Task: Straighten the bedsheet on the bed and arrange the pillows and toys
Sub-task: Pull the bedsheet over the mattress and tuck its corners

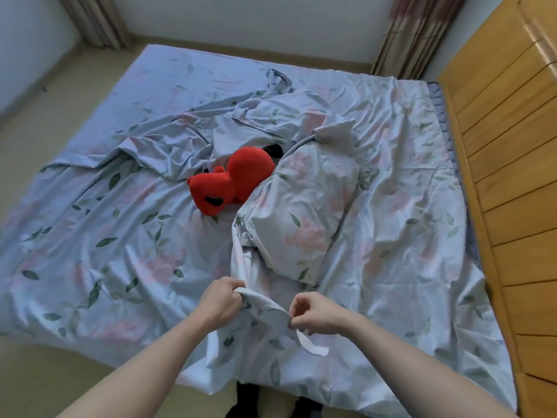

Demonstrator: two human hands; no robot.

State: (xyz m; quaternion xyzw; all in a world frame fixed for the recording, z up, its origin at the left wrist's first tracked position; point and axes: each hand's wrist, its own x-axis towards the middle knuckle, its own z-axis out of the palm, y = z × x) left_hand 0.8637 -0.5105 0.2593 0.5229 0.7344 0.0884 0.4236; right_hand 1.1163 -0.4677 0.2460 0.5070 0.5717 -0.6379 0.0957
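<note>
A crumpled floral bedsheet (114, 251) covers the low bed, bunched in folds across the middle. My left hand (218, 301) grips a gathered edge of the sheet near the bed's front edge. My right hand (315, 313) pinches the same edge a little to the right, with a white tie strip hanging below it. A red plush toy (232, 182) lies in the middle of the bed, partly tucked under folds. A pillow (304, 212) in matching floral cloth sits to the toy's right, half wrapped by the sheet.
A wooden headboard (506, 176) runs along the bed's right side. Curtains (413, 37) hang at the far wall corners. Beige floor (45, 116) lies to the left and front of the bed. My feet in dark socks (247, 399) stand at the front edge.
</note>
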